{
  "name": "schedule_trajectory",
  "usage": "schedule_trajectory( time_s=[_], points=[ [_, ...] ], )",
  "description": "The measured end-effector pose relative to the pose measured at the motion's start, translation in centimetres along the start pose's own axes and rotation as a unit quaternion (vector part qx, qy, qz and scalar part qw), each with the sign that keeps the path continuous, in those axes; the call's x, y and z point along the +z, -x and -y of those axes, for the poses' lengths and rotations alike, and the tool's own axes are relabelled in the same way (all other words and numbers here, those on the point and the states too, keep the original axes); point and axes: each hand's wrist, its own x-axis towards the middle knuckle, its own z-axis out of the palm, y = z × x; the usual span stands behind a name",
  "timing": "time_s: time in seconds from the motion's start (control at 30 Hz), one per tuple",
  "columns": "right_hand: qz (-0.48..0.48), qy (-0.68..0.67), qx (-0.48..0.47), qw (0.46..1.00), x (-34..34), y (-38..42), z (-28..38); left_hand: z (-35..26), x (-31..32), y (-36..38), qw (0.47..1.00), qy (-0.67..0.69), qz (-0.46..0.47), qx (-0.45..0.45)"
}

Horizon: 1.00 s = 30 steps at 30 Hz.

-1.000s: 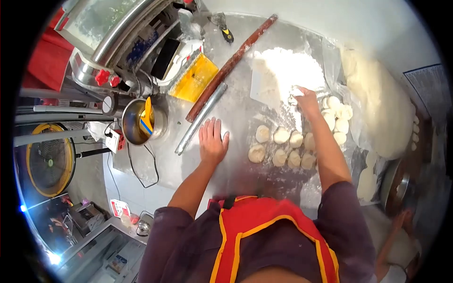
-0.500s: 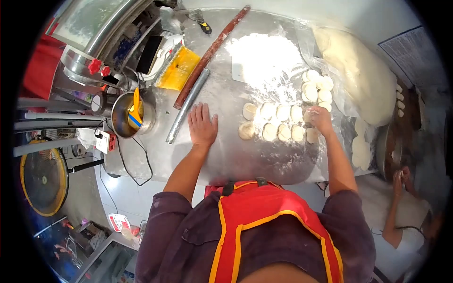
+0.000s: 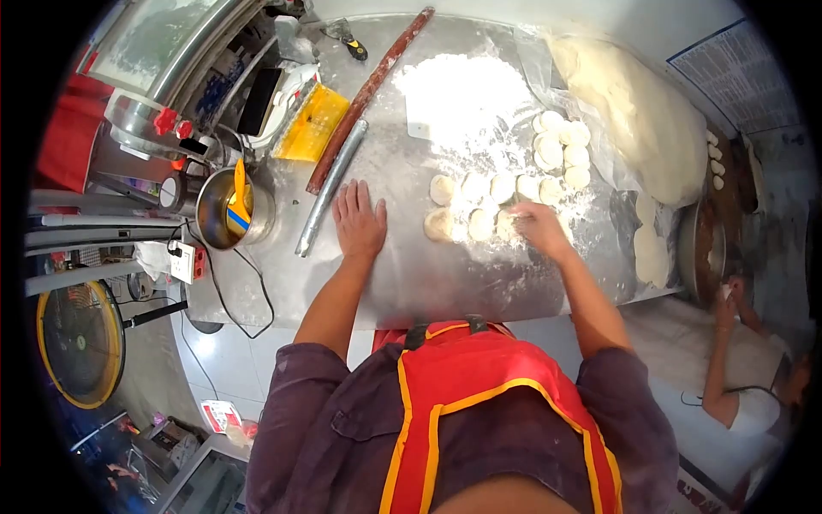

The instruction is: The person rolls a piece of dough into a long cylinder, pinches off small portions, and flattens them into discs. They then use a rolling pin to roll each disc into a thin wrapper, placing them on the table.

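My left hand (image 3: 360, 220) lies flat on the metal worktop, fingers stretched out, holding nothing. Just beyond its fingertips rests a grey metal rod (image 3: 334, 188). My right hand (image 3: 541, 228) is over the lower of two rows of small dough rounds, its fingers drawn together and pointing left. It covers part of that row; what its fingertips hold, if anything, is hidden. Beside them sits a dough round (image 3: 481, 224), with another dough round (image 3: 503, 188) in the upper row. More dough pieces (image 3: 548, 154) cluster beyond, near a bright patch of flour (image 3: 467, 90).
A large dough mass (image 3: 629, 111) lies at the back right beside plastic sheeting. Left are a long red-brown rolling pin (image 3: 368, 94), a yellow scraper-like block (image 3: 314, 124) and a metal pot (image 3: 224, 210) with an orange-handled brush. A co-worker's hands (image 3: 729, 300) show at right.
My right hand has moved left along the rows of dough rounds, uncovering the right end of the upper row. My left hand stays flat on the worktop. The view has shifted slightly.
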Motion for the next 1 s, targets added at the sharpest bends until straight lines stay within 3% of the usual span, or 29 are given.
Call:
schedule_trajectory(
  time_s=[0.03, 0.07, 0.1, 0.2, 0.3, 0.4, 0.5, 0.6, 0.73, 0.87, 1.0],
  points=[
    [-0.014, -0.014, 0.002, 1.0, -1.2, 0.5, -1.4, 0.0, 0.0, 0.0, 1.0, 0.0, -0.002, 0.001],
    [-0.046, -0.037, 0.073, 0.996, -2.2, 0.8, -3.0, 0.0, 0.0, 0.0, 1.0, 0.001, -0.001, 0.0],
    [-0.069, -0.095, 0.071, 0.99, -3.1, 0.7, -7.6, -0.1, 0.0, -0.1, 1.0, 0.002, 0.0, -0.001],
    [-0.146, 0.04, 0.132, 0.98, -5.5, 2.0, -9.1, -0.2, -0.1, 0.0, 1.0, 0.002, 0.01, -0.011],
    [-0.134, 0.032, 0.038, 0.99, -5.5, 2.2, -12.8, -0.3, 0.0, -0.1, 1.0, 0.003, -0.013, 0.001],
    [-0.22, 0.009, 0.141, 0.965, -7.0, 2.2, -14.7, -0.2, -0.1, -0.1, 1.0, 0.0, -0.028, 0.01],
    [-0.178, -0.143, 0.15, 0.962, -6.1, 2.6, -11.0, -0.3, 0.0, -0.1, 1.0, 0.004, -0.028, 0.009],
    [-0.208, -0.304, 0.168, 0.914, -4.9, 0.7, -10.0, -0.4, -0.1, -0.2, 1.0, 0.001, -0.023, 0.011],
    [-0.264, -0.315, 0.149, 0.899, -4.8, -2.0, -8.3, -0.3, -0.4, -0.1, 0.999, 0.009, -0.028, 0.015],
    [-0.127, -0.315, 0.159, 0.927, -3.0, -3.5, -4.3, -0.1, 0.0, -0.1, 1.0, -0.007, -0.016, 0.006],
    [-0.067, -0.352, 0.153, 0.921, 1.6, -5.7, -0.4, -0.2, -0.2, -0.1, 1.0, 0.002, -0.021, 0.007]
  ],
)
